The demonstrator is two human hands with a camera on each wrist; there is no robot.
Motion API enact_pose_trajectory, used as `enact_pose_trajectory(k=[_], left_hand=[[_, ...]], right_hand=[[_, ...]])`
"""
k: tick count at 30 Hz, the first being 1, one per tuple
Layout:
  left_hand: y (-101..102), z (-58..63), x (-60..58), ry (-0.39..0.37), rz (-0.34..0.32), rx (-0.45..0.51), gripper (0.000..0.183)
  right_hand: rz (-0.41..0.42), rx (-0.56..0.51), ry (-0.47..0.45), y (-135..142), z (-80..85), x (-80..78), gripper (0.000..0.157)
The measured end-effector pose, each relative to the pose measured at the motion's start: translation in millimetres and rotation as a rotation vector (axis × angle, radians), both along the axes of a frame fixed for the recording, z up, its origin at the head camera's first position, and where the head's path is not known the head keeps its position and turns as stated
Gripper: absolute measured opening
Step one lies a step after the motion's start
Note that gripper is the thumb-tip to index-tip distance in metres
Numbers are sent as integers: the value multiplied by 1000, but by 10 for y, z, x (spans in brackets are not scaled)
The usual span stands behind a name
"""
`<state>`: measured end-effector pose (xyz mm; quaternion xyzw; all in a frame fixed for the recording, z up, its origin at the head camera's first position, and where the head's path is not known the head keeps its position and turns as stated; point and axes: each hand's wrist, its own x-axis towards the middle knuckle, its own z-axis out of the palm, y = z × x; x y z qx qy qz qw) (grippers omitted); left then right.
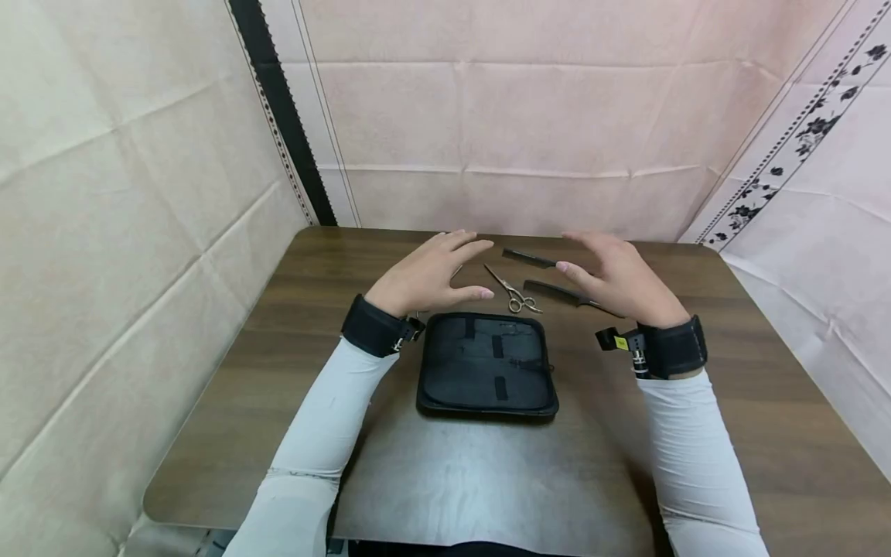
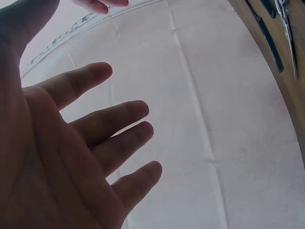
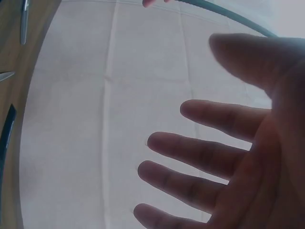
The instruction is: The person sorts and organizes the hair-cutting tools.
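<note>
My left hand (image 1: 437, 272) is held over the table with its fingers spread and straight, nothing in its grasp. On the other side, my right hand (image 1: 619, 278) is raised in the same way and holds nothing. A pair of silver scissors (image 1: 513, 292) lies on the wood between them. Near the right hand are a black comb (image 1: 532, 258) and a black tail comb (image 1: 557, 292), both partly overlapped by that hand in the head view. Another slim metal tool (image 3: 24, 21) shows in the right wrist view; the left hand mostly hides it in the head view.
A black case (image 1: 487, 363) with small elastic straps inside rests on the brown wooden table (image 1: 264, 402), nearer to me than the tools. Pale cloth (image 1: 557, 116) hangs behind the far table edge and along both sides.
</note>
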<state>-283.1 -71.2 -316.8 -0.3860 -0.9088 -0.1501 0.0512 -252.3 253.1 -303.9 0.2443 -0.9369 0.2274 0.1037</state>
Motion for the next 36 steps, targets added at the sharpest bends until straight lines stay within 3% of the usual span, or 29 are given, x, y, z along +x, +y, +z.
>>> enact_pose_trajectory(k=[13,17,20,28,36], left_hand=[[17,-3,-17,-40,-11,-12,78],[0,-55,3,-70,-16,-23,79],[-54,-169,31,-107,-14,-37,84],[-257,-713,139,-204,-2,-157,96],[-428,-954,200,-238,24,-255,99]], right_hand=[[-57,16,-63,165,-107,-166,58],[-81,24,-108,230,-172,-212,61],[-90,25,-130,259,-213,-254,62],[-95,32,-151,269,-242,-321,61],[-115,33,-138,348,-208,-294,60]])
